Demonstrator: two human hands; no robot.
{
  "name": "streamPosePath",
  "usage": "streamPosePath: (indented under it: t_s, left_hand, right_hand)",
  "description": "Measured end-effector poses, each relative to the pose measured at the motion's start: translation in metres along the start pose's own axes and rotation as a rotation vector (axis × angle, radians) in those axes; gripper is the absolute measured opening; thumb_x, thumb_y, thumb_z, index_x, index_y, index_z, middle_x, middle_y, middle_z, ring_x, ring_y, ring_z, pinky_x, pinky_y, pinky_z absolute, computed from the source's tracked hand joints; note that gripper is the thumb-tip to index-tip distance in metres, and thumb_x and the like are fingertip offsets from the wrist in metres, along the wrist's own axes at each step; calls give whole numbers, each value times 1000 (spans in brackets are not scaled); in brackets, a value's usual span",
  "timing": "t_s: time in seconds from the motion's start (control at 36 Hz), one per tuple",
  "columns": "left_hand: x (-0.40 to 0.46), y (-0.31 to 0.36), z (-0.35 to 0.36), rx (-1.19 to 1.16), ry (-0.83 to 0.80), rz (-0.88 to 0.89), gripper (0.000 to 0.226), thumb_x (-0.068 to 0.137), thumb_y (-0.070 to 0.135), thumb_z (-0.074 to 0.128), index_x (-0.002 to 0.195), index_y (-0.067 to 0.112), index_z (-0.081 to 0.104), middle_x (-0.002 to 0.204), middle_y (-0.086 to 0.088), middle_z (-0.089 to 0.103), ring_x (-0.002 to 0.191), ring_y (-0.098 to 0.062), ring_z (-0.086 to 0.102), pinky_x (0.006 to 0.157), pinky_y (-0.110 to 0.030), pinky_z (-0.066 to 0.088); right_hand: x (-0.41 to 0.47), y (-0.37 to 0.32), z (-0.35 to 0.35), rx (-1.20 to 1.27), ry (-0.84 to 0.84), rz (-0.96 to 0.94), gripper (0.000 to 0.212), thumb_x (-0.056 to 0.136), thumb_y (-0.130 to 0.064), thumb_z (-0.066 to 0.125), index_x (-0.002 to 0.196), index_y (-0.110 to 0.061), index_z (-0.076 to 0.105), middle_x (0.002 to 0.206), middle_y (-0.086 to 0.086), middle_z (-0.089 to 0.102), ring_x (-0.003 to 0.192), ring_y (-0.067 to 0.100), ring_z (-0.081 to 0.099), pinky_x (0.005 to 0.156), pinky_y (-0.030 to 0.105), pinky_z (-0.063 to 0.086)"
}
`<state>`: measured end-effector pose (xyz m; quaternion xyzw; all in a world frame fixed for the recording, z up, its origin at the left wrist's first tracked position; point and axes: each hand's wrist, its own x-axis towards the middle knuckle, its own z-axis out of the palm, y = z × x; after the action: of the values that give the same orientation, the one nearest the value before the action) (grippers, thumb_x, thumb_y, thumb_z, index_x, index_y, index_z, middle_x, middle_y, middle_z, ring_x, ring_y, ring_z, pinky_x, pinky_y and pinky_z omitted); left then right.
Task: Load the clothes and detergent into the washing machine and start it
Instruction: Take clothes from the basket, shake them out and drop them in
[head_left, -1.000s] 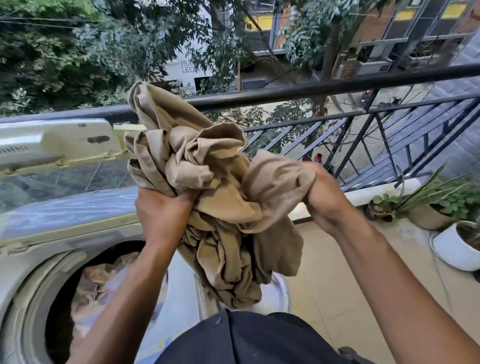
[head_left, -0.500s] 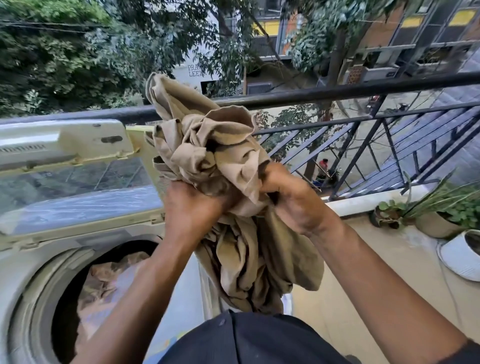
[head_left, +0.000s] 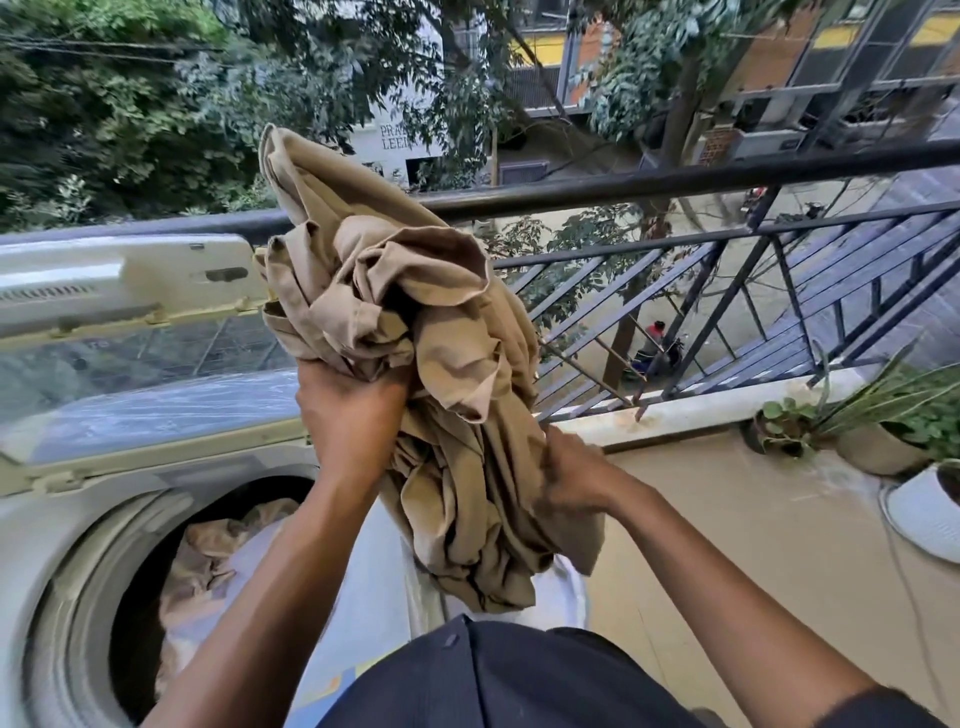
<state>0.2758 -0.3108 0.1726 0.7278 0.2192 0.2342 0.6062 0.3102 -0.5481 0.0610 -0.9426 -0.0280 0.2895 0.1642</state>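
Left hand (head_left: 350, 410) grips the bunched tan garment (head_left: 436, 374) from below; right hand (head_left: 574, 475) clutches its hanging right edge; both above the washing machine (head_left: 62, 519) with clothes (head_left: 208, 551) in its drum.

Single head-worn view, forward and down, close above washing machine (head_left: 67, 525).

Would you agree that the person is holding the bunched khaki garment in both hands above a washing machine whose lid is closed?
Not quite: the head view shows the lid raised, with clothes already in the drum. Both the left hand and right hand do hold the khaki garment.
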Motion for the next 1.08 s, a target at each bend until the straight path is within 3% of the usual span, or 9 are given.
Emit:
streamPosePath:
  t_s: [0.08, 0.19, 0.36, 0.53, 0.69, 0.86, 0.94, 1.0, 1.08]
  left_hand:
    - [1, 0, -1, 4, -1, 4, 64, 61, 44, 85, 121, 27, 70, 110, 9, 78, 104, -13, 74, 94, -47, 62]
    - [1, -7, -2, 21, -35, 9, 64, 61, 40, 82, 121, 25, 70, 111, 7, 78, 104, -14, 74, 92, -50, 62]
    - [-7, -18, -5, 60, -99, -27, 42, 64, 36, 81, 100, 45, 63, 97, 28, 65, 99, -8, 67, 91, -31, 51]
    - [-23, -36, -1, 207, -199, -25, 55, 74, 37, 84, 126, 31, 68, 107, 12, 74, 113, -22, 69, 89, -36, 55]
    - [-29, -46, 3, 321, -273, 4, 54, 68, 49, 66, 115, 24, 75, 99, 11, 73, 106, -28, 72, 78, -33, 51]
    - [-19, -37, -3, 209, -490, 17, 73, 73, 61, 65, 136, 24, 63, 134, 9, 68, 127, -10, 60, 105, -35, 50]
    - [-18, -29, -6, 201, -662, 97, 40, 84, 26, 85, 117, 36, 65, 110, 35, 71, 110, 17, 61, 93, -11, 49]
    - [-17, -25, -4, 152, -691, 156, 43, 83, 12, 87, 112, 34, 64, 105, 39, 71, 104, 19, 63, 87, -5, 47]
    - [-21, -17, 1, 59, -629, 173, 47, 72, 36, 87, 115, 35, 68, 110, 31, 74, 108, 13, 66, 90, -12, 52]
  right_hand:
    - [28, 16, 35, -46, -100, 55, 109, 47, -68, 64, 147, -38, 32, 145, 9, 53, 131, 39, 53, 104, 53, 49]
    - [11, 4, 27, 110, -5, 56, 48, 91, -45, 57, 134, -26, 61, 137, 13, 64, 120, 37, 63, 91, 38, 51]
    - [-1, 14, -13, 360, 285, 115, 30, 81, -33, 47, 88, -13, 69, 95, 14, 73, 93, 34, 69, 81, 42, 57]
    - [-42, -14, -85, 777, 565, -47, 21, 77, -12, 45, 71, -2, 62, 64, 4, 60, 64, 17, 51, 61, 33, 38]
    - [-101, -64, -116, 1020, 505, -474, 45, 94, 10, 43, 97, -18, 78, 98, -3, 80, 91, 16, 73, 78, 29, 57]
    - [-99, -89, -83, 1115, 205, -641, 38, 98, -5, 54, 120, -31, 70, 125, -18, 72, 121, 2, 63, 101, 20, 50]
    - [-100, -96, -73, 1063, 151, -706, 46, 98, -4, 54, 142, -16, 60, 136, -21, 64, 133, -1, 54, 107, 17, 43]
    - [-102, -98, -74, 1048, 134, -727, 53, 95, -11, 53, 147, -16, 56, 146, -13, 57, 139, 2, 48, 114, 21, 40]
    - [-101, -99, -76, 1094, 48, -757, 54, 95, -15, 46, 148, -16, 55, 152, -2, 53, 145, 14, 45, 124, 45, 31]
